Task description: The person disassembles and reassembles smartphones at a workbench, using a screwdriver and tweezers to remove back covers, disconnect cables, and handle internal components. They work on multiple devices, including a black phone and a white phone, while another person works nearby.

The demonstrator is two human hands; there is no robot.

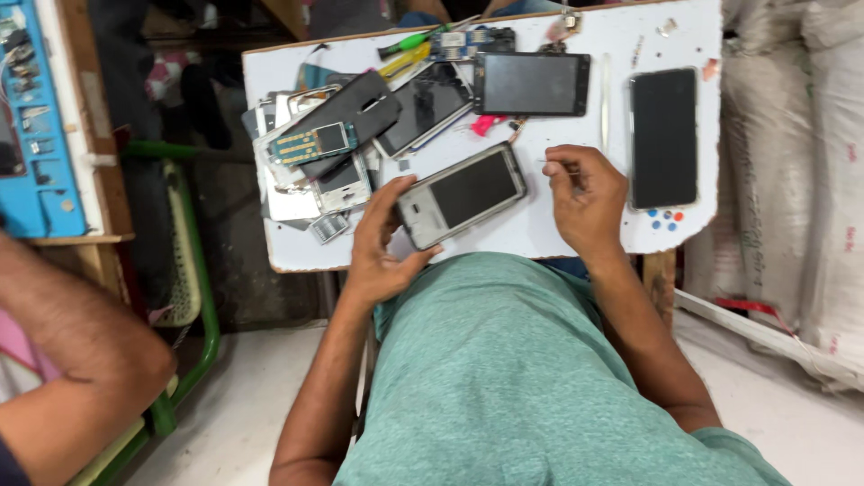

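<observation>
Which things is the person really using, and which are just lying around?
In use:
- left hand gripping the silver phone
- right hand pinching a thin tool, too small to tell

Lying about:
- black phone
- dark tablet
- green screwdriver
- pile of phone parts
- white board

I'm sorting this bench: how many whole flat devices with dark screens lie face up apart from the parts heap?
3: a silver-framed phone under the left hand, a black tablet at the far edge, and a black phone at right. The heap may hide more.
</observation>
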